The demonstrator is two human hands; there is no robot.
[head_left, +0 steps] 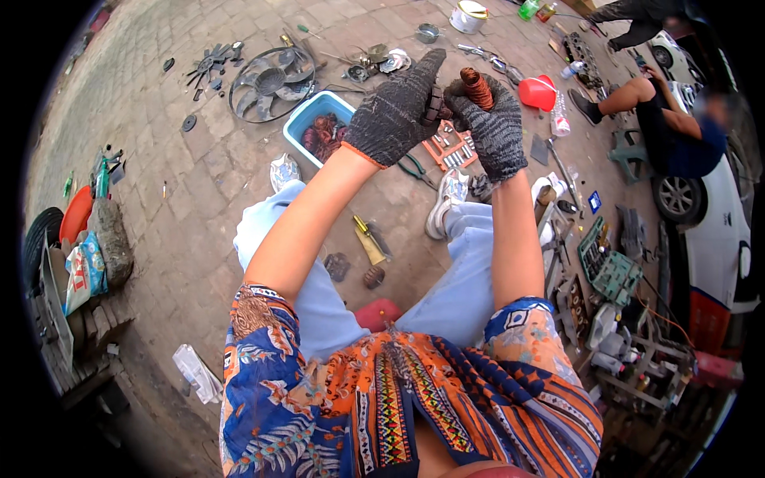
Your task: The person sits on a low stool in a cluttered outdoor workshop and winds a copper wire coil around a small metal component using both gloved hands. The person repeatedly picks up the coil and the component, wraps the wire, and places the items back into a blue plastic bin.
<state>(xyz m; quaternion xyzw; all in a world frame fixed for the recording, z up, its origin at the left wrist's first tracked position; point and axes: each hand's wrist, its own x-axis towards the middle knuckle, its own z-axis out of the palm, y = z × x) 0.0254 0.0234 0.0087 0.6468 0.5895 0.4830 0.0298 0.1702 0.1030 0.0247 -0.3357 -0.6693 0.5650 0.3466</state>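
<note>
Both my hands wear dark grey knit gloves and are raised close together in front of me. My right hand (500,131) is closed round a ribbed, copper-coloured cylinder (476,88), whose end sticks up out of the fist. Against the fingers of my left hand (390,115) sits a dark ribbed part (433,105); one finger or the thumb points up. Whether the two parts belong to one piece is hidden between the gloves. Below my left hand stands a light blue basin (296,127) of reddish-brown coiled pieces (325,137). A tray of sockets (450,150) and pliers (417,170) lie under my hands.
A fan in a round frame (271,81) lies ahead left. A red bucket (538,93), a bottle (560,121) and a green tool case (607,259) are on the right. A seated person (677,119) is beside a white car (709,247). A yellow-handled tool (361,225) lies between my feet.
</note>
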